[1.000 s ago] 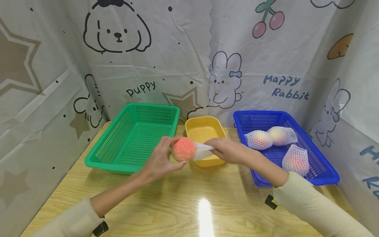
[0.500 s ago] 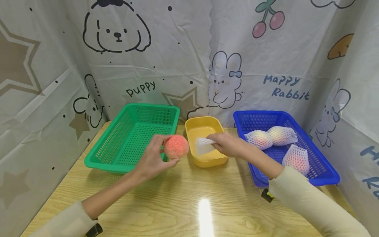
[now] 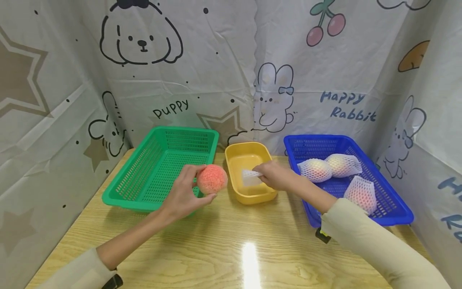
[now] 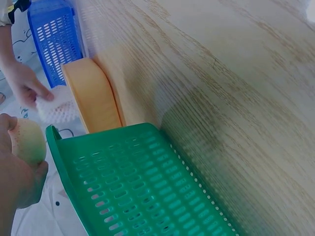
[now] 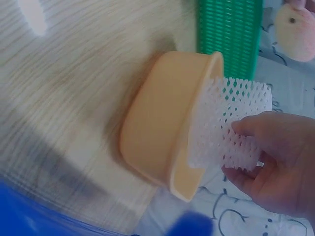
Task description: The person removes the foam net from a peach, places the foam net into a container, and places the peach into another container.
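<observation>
My left hand [image 3: 184,190] holds a round pink and pale yellow peach [image 3: 212,179] between thumb and fingers, beside the right rim of the green basket [image 3: 126,204]. In the right wrist view a dark dot shows on the peach [image 5: 297,33]. My right hand [image 3: 277,175] pinches a white foam fruit net [image 5: 231,118], which hangs over the yellow tub [image 3: 254,198]. In the right wrist view, the net overlaps the tub's rim, and its mesh is loose with no fruit inside. The left wrist view shows the peach [image 4: 28,142] close to the green basket's edge.
A blue basket [image 3: 393,218] on the right holds three fruits in white foam nets [image 3: 360,194]. The green basket stands at the left on the wooden table [image 3: 216,249]. A printed curtain [image 3: 223,80] encloses the back and sides.
The peach has come out of the foam net and moved left with my left hand. My right hand has kept the net, which now hangs over the yellow tub.
</observation>
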Motion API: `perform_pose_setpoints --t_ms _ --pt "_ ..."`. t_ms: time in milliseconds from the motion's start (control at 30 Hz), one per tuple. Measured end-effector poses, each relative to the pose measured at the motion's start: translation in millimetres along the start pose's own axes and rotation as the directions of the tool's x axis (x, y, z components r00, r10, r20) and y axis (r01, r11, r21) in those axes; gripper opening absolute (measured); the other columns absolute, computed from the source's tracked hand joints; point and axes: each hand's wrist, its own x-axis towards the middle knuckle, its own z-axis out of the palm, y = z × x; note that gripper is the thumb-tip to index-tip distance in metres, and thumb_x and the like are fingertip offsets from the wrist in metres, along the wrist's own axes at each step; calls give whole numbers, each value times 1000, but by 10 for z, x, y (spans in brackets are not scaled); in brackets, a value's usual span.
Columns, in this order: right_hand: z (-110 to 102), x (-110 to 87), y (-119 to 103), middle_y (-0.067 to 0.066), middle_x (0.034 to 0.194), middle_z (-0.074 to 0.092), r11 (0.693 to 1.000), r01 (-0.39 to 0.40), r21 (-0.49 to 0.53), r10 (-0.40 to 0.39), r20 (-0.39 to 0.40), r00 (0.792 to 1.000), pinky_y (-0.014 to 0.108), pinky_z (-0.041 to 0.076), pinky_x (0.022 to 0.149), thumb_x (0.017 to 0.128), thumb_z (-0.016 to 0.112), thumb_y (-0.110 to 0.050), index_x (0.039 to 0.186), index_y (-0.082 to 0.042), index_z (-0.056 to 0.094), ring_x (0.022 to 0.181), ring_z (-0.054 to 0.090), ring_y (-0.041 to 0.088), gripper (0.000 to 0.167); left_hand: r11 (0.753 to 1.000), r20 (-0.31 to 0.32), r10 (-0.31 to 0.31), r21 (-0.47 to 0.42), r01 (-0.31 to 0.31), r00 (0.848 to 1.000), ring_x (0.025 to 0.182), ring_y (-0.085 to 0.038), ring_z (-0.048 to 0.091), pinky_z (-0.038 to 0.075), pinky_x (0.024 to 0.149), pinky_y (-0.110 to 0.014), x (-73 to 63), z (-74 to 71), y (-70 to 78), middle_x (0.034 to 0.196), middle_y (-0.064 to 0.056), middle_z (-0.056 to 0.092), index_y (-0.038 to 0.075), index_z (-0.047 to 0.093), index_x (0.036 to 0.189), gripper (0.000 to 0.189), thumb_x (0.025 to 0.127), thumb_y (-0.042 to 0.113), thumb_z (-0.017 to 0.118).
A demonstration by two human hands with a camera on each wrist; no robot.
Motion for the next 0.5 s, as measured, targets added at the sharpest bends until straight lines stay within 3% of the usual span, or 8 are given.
perform_pose_setpoints --t_ms 233,500 --pt "111 22 -10 8 95 71 998 -41 -56 45 79 996 36 57 73 91 66 2 107 -2 72 83 67 22 17 1000 -10 9 -5 -9 1000 104 -26 54 60 74 -31 -13 -15 -23 119 -16 49 -1 52 127 72 68 10 91" --pt "134 88 -3 11 97 71 995 -46 -84 49 32 998 36 58 71 91 63 4 109 -1 72 84 68 25 20 1000 -15 10 -1 -10 1000 103 -26 54 60 74 -30 -14 -31 -57 118 -17 50 -3 52 127 72 68 8 91"
